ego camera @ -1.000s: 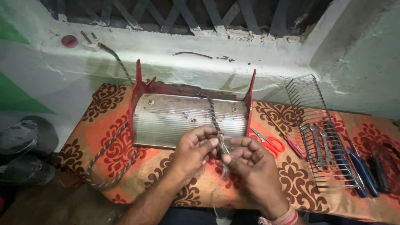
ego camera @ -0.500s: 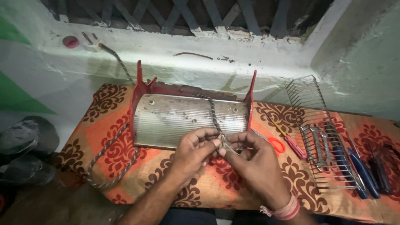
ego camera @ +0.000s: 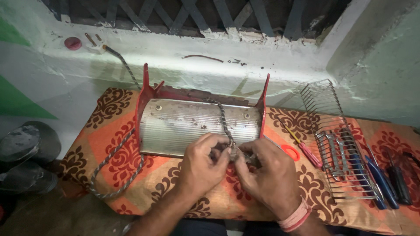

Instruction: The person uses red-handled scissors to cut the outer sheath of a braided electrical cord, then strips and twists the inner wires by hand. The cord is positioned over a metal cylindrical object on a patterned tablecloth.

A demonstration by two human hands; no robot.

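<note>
A red-framed heater (ego camera: 197,120) with a ribbed silver reflector lies on a patterned orange cloth (ego camera: 113,153). Its braided grey cord (ego camera: 223,118) runs over the reflector down to my hands. My left hand (ego camera: 202,164) and my right hand (ego camera: 264,172) meet at the heater's front edge, both pinching the end of that cord between fingertips. The cord's very tip is hidden by my fingers. The rest of the cord (ego camera: 111,177) loops off the left side of the heater and up to the wall ledge.
A wire grille (ego camera: 337,148) lies at the right with spanners on it. Screwdrivers and pliers (ego camera: 389,179) sit at the far right. A red-handled screwdriver (ego camera: 306,150) and orange-handled scissors (ego camera: 288,152) lie beside my right hand. Dark shoes (ego camera: 26,148) stand at the left.
My hands have drawn closer together and slid slightly right along the heater's front edge, still working the cord end. The heater has not moved.
</note>
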